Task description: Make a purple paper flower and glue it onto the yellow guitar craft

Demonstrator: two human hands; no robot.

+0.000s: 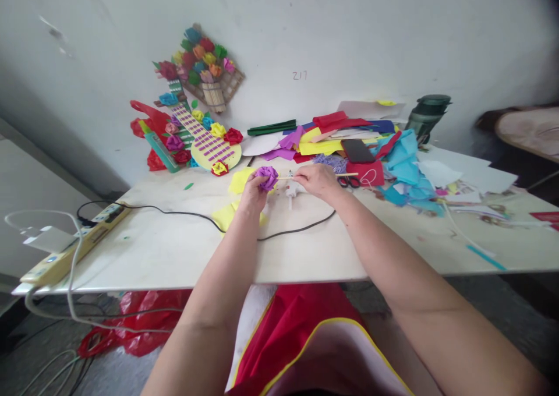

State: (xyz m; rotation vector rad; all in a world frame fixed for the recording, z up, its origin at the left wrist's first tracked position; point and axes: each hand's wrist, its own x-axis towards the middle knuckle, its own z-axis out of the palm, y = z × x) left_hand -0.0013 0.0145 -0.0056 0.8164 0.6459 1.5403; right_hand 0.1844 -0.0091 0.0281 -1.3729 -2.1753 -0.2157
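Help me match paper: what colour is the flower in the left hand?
Purple: the flower in the left hand shows best in the head view.

At the near side, a red garment (305, 308) is worn, edged with curved yellow trim (336, 319). White cloth (252, 311) is seen at its left. Both forearms (229, 262) are bared.

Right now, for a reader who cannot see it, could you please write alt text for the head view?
A person's left hand holds a purple flower while the right hand grips a stick pointing at it, over a white table. Behind are colored paper, a phone and a guitar model.
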